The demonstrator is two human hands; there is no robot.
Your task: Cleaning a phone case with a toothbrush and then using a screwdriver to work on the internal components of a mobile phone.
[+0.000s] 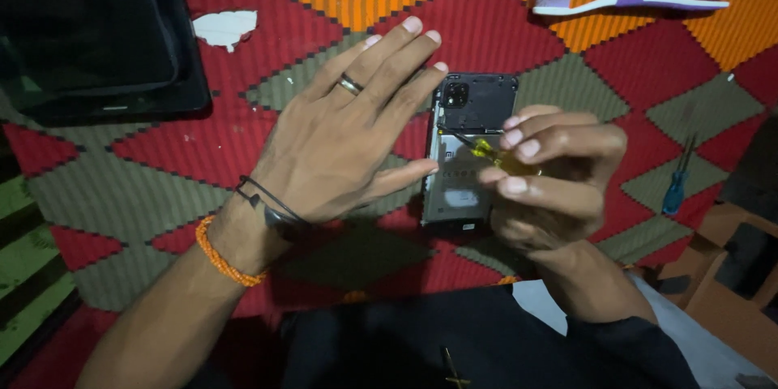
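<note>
A smartphone (468, 154) with its back cover off lies flat on a woven rug (648, 89) patterned in red, orange and olive diamonds, camera end pointing away from the person, so its inner plate faces up within reach of both hands.

The left hand (340, 138) is spread wide, fingers straight and fanned. It grasps nothing; its thumb tip rests at the phone's left edge, seemingly to steady it, though contact there is hard to confirm. A ring sits on one finger, and black and orange bands circle the wrist.

The right hand (551, 182) is curled closed around a small yellow-handled screwdriver (486, 148), pinched between thumb and fingertips. The thin shaft angles up and left, its tip set near the upper part of the phone, just below the camera block.

Beyond the right hand lies a white and purple toothbrush (628, 2). To its right rests a blue-handled screwdriver (677, 182). Beyond the left hand sits a dark tablet-like device (97, 32), with a white scrap (225, 28) beside it.
</note>
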